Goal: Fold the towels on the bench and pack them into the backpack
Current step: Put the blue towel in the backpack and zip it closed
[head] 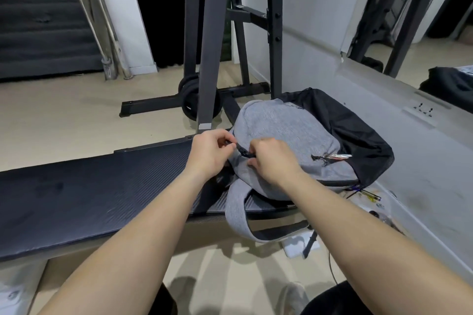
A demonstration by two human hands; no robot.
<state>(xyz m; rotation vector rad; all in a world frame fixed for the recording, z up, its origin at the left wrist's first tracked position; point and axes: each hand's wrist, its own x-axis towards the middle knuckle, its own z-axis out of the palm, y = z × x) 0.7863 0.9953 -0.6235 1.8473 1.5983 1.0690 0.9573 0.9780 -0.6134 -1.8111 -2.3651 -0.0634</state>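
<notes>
Two hands meet on a grey woven-fabric backpack (289, 125) lying at the right end of the dark ribbed padded surface (89, 194). The left hand (208, 153) pinches its black zipper pull (239, 149), and the right hand (273, 161) grips the fabric beside it.

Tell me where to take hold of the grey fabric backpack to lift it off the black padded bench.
Probably the grey shoulder strap: it hangs as an open loop over the near edge of the bench, so fingers can hook it from that side. The left hand and right hand pinch the black zipper of the backpack.
</notes>
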